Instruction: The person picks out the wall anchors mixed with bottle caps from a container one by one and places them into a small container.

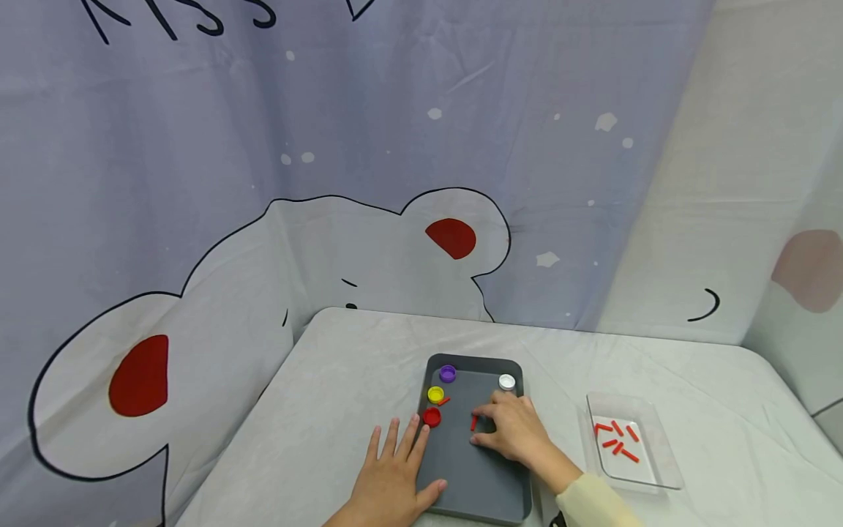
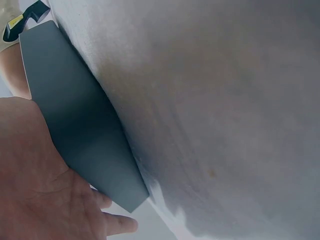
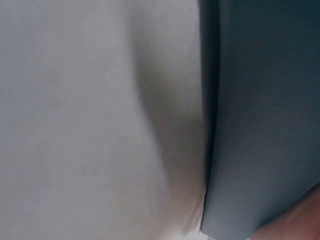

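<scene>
A dark grey tray lies on the white cloth. My left hand rests at its left edge with fingers spread, the thumb over the rim. In the left wrist view, the palm is beside the tray's side wall. Over the tray's right half, my right hand has its thumb and index finger curled at the two ends of a small red stick. Round caps stand in the tray: purple, yellow and red along the left, white at top right.
Another red stick lies by the yellow cap. To the right, a clear plastic box holds several red sticks. Behind the table hangs a printed curtain.
</scene>
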{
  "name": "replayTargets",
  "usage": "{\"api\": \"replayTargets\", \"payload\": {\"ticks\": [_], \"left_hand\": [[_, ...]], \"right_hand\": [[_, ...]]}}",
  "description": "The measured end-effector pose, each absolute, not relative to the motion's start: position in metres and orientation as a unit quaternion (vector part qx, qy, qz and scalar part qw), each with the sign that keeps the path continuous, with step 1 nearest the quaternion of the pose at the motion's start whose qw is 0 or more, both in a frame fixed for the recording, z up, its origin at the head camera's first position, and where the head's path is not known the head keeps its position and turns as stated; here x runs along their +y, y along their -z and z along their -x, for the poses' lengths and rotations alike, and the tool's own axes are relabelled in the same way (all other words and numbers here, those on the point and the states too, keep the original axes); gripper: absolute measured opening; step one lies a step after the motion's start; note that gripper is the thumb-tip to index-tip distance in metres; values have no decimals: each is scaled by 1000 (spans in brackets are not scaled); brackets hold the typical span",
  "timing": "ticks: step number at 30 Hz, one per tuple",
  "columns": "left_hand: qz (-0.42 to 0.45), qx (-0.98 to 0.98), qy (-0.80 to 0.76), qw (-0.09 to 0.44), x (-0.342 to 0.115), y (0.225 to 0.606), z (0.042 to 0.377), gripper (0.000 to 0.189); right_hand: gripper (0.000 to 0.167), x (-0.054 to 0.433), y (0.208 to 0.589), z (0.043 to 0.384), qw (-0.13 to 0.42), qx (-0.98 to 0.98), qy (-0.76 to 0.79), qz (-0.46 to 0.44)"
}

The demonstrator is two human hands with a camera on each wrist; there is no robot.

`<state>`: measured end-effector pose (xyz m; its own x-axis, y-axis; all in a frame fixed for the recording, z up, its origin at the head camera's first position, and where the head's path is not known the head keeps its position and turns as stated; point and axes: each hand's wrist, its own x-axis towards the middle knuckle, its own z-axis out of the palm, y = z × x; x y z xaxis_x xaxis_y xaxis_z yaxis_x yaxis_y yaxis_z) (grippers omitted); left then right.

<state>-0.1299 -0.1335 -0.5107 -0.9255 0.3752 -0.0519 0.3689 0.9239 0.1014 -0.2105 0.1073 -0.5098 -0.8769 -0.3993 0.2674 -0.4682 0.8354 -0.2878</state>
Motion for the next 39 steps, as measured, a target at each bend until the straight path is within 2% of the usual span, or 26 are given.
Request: {"api": "replayTargets", "payload": {"ticks": [13,25,39], "left_hand": [[-190,980,-56,33,-134,507,129,86],[-187,980,-58,41,-134,509,130,85],[-178,981,-59,57,-133,508,130,86]], "right_hand": [[26,103,511,210,124,-956,-177,-200],[21,102,513,211,144,-953,-178,-197],[14,107,505,212,121,-941,-247,-199]]}}
